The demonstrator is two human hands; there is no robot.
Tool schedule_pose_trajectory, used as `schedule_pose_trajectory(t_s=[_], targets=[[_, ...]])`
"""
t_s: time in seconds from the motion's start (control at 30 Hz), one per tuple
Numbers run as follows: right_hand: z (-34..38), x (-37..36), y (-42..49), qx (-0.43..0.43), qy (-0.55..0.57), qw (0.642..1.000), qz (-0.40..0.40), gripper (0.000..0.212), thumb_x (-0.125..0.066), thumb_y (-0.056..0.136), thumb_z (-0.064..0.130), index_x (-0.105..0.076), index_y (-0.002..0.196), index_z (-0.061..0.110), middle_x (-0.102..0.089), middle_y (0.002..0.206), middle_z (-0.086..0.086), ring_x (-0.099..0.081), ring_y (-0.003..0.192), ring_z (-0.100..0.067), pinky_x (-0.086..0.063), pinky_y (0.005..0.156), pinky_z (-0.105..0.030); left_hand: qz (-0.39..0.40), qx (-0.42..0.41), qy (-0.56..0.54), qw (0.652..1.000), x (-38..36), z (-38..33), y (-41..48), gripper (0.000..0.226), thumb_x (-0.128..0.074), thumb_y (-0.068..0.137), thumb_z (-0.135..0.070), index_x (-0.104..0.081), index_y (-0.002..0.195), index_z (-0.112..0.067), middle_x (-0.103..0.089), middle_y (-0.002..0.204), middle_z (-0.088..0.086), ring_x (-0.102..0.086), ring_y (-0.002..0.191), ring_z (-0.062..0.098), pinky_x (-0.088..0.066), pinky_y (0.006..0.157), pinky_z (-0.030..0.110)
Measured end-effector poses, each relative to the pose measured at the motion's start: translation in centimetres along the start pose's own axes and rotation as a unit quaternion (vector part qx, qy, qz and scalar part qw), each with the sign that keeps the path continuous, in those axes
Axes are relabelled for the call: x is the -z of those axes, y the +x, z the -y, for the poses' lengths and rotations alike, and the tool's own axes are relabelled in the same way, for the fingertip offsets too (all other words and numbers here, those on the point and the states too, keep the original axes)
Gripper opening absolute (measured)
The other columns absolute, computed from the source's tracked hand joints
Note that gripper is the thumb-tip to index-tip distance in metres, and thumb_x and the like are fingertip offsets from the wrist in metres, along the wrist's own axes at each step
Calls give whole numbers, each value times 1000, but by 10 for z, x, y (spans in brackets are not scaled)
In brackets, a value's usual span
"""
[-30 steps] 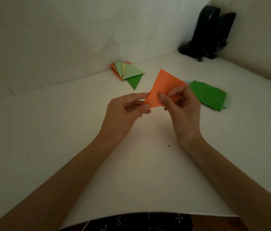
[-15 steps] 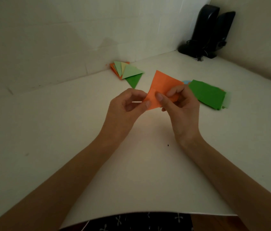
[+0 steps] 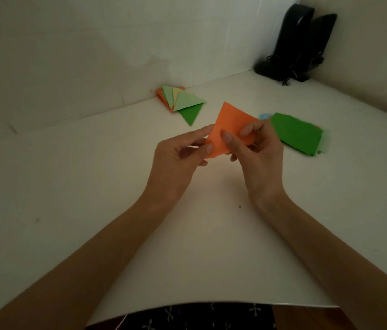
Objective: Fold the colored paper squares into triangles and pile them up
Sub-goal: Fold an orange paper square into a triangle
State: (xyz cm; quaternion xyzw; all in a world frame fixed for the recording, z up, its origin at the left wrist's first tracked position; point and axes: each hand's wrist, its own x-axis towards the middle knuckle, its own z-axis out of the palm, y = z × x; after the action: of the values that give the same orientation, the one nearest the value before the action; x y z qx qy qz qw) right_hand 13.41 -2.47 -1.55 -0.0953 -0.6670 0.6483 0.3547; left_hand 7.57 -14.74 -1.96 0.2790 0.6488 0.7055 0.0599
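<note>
Midway, by the look of it: above the bench [image 3: 199, 246], the left hand [image 3: 176, 160] and right hand [image 3: 259, 158] both pinch an orange paper [image 3: 230, 125], lifted and only partly folded. Beyond, on the right, a stack of unfolded squares [image 3: 294, 132] awaits folding. Farthest, by the wall, sits the pile of finished triangles [image 3: 183, 101].

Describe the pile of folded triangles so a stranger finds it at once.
Look along the back wall where it meets the white table. The pile of folded triangles lies there. Unlike the flat green-topped stack of squares to its right, it fans out in points.
</note>
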Motion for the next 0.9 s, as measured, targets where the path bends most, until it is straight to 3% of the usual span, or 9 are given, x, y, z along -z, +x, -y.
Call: schedule_pose_trajectory(t_s=[0.13, 0.23, 0.3, 0.37, 0.47, 0.57, 0.7, 0.9], targets=[[0, 0, -1, -9, -14, 1000, 2, 27, -68, 82, 4, -45, 84, 17, -55, 78, 7, -57, 60, -6, -46, 54, -23, 5, 4, 9, 1000, 0, 1, 0, 44, -62, 85, 0, -52, 121, -23, -67, 96, -1, -66, 79, 5, -54, 65, 20], [0, 0, -1, -38, -23, 999, -8, 40, -70, 83, 10, -41, 106, 26, -59, 96, 3, -61, 67, -6, -50, 60, -23, -1, -5, 23, 1000, 0, 1, 2, 43, -62, 85, 0, -52, 121, -21, -66, 98, -2, -65, 78, 3, -54, 65, 18], [1, 0, 2, -97, 33, 995, -1, 61, -71, 80, 12, -32, 123, 29, -63, 102, -4, -63, 71, -10, -52, 65, -24, -24, -3, 2, 1000, 2, 0, 3, 44, -62, 85, 1, -52, 120, -22, -66, 94, -4, -65, 75, 2, -53, 64, 17], [2, 1, 6, -166, 127, 978, 23, 70, -72, 73, 13, -33, 130, 21, -67, 97, -5, -64, 71, -12, -51, 64, -23, -43, 6, -31, 999, 4, -2, 5, 45, -62, 84, 3, -52, 119, -24, -66, 90, -4, -65, 73, 2, -53, 64, 17], [0, 0, 7, -218, 157, 960, 85, 39, -67, 72, 14, -58, 109, 7, -68, 78, -1, -64, 68, -9, -50, 60, -20, -39, 7, -36, 999, 7, -2, 7, 46, -62, 84, 4, -53, 119, -25, -67, 88, -4, -64, 73, 2, -53, 65, 17], [-4, 1, 5, -210, 103, 967, 100, 12, -65, 81, 9, -64, 93, 8, -69, 73, 2, -63, 68, -8, -49, 61, -20, -25, -3, 15, 1000, 6, 1, 5, 43, -62, 85, 1, -53, 122, -20, -67, 92, -4, -64, 76, 3, -53, 68, 19], [-4, 2, 6, -190, 101, 975, 59, 5, -63, 85, 4, -66, 88, 7, -68, 70, 1, -61, 64, -8, -48, 60, -20, -24, -43, 114, 992, 4, 4, 1, 39, -66, 85, -11, -59, 123, -17, -68, 96, 2, -65, 84, 12, -53, 81, 22], [-4, 2, 8, -162, 120, 979, 20, 5, -62, 86, 5, -65, 90, 8, -68, 72, 3, -61, 68, -8, -47, 62, -21, -31, -20, 58, 998, 2, 2, 2, 35, -67, 81, -1, -63, 114, -13, -69, 96, 2, -67, 84, 7, -52, 81, 21]])
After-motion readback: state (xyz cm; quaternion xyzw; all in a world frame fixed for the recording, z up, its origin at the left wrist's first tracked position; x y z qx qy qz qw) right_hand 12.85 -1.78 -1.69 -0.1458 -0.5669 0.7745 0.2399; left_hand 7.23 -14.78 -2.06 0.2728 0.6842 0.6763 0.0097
